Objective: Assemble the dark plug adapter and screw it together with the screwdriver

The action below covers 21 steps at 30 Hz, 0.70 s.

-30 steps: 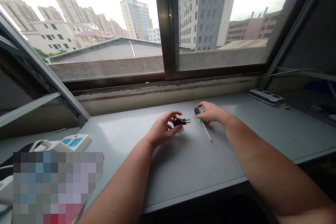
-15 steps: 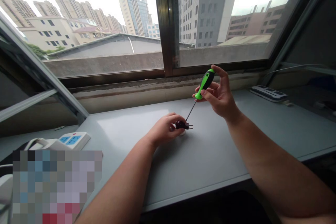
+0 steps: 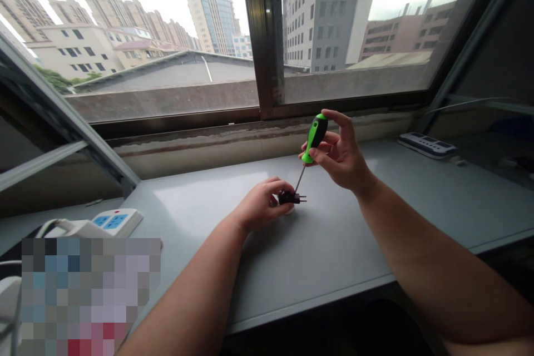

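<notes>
- Dark-framed window [image 3: 267, 39], filling the view from ten to two o'clock, with tall buildings beyond the glass
- Grey table [image 3: 334, 256], spreading below the window, its front edge at six o'clock
- Pixelated patch [image 3: 92, 295], at eight o'clock, hiding whatever lies there
- Left hand [image 3: 267, 203], low by the table near the centre, thumb and fingers closed around the dark plug
- Right hand [image 3: 342, 158], raised and apart from the left, at about one o'clock from it, fingers clasping the screwdriver, one fingertip on its butt end
- White power strip [image 3: 119, 219] with blue socket faces, at eight o'clock
- White-and-dark power strip [image 3: 428, 146], lying at three o'clock
- Green-and-black screwdriver [image 3: 315, 138], tilted, handle towards one o'clock, tip down at the plug; exact contact is too small to tell
- Dark plug [image 3: 290, 198], just below centre, two pins pointing to three o'clock
- White piece [image 3: 291, 211], just under the plug, mostly hidden
</notes>
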Each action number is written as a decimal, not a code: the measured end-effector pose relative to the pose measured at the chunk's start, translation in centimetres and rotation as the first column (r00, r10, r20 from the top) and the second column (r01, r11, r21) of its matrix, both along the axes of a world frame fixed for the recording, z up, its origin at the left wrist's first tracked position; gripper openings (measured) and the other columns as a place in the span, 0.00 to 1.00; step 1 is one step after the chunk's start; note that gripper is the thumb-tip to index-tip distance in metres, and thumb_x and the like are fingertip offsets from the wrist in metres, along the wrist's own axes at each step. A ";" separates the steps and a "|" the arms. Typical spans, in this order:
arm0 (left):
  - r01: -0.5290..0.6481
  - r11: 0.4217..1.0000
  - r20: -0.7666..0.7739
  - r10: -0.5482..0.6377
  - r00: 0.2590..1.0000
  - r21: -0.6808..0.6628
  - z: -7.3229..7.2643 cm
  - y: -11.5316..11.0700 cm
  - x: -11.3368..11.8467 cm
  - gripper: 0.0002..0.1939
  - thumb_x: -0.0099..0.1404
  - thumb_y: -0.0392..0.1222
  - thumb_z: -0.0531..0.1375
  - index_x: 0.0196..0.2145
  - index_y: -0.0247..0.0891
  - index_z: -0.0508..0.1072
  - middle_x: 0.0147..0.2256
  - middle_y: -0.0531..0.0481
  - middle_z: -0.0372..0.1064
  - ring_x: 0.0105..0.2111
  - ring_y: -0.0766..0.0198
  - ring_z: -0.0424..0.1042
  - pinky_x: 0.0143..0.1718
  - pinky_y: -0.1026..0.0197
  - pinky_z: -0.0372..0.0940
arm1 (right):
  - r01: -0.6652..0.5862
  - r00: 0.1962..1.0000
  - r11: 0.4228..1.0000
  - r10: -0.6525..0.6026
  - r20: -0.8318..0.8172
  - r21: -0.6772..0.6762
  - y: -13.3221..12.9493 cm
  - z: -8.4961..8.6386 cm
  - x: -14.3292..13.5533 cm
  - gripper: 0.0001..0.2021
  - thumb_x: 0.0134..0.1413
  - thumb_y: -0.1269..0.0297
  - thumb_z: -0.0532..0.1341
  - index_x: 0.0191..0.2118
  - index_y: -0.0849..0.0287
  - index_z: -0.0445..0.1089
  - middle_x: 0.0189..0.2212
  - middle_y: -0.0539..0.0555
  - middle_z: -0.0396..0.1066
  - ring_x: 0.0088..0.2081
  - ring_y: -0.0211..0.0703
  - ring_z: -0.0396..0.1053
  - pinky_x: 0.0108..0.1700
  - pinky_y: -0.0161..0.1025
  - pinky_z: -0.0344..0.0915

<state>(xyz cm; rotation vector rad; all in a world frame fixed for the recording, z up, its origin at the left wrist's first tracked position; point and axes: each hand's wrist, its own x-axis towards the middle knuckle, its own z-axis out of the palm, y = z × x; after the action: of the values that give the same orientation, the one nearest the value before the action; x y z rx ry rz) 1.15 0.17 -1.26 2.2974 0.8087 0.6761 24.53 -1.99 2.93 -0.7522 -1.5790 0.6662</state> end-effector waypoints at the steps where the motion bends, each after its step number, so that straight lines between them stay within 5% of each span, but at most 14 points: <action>1: 0.001 1.000 0.000 -0.001 1.000 -0.002 0.0 0.0 0.0 0.10 0.61 0.39 0.66 0.42 0.41 0.78 0.41 0.48 0.72 0.36 0.63 0.75 0.39 0.60 0.73 | -0.001 1.000 1.000 0.001 -0.001 0.003 0.0 0.0 0.0 0.37 0.60 0.56 0.65 0.68 0.39 0.45 0.43 0.51 0.74 0.42 0.48 0.80 0.43 0.48 0.81; 21: -0.026 0.999 0.003 0.026 1.000 0.021 0.0 -0.1 0.3 0.11 0.60 0.38 0.67 0.42 0.41 0.79 0.40 0.48 0.72 0.34 0.64 0.73 0.36 0.61 0.71 | 0.015 0.997 0.995 -0.022 0.067 0.097 -0.8 0.2 -0.6 0.35 0.60 0.52 0.67 0.67 0.39 0.49 0.43 0.52 0.74 0.38 0.47 0.77 0.38 0.47 0.80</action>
<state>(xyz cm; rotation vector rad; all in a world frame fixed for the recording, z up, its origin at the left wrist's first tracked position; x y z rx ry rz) 1.40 0.11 -1.24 2.3073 0.8358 0.7023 23.90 -2.83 3.16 -0.7237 -1.6526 0.5521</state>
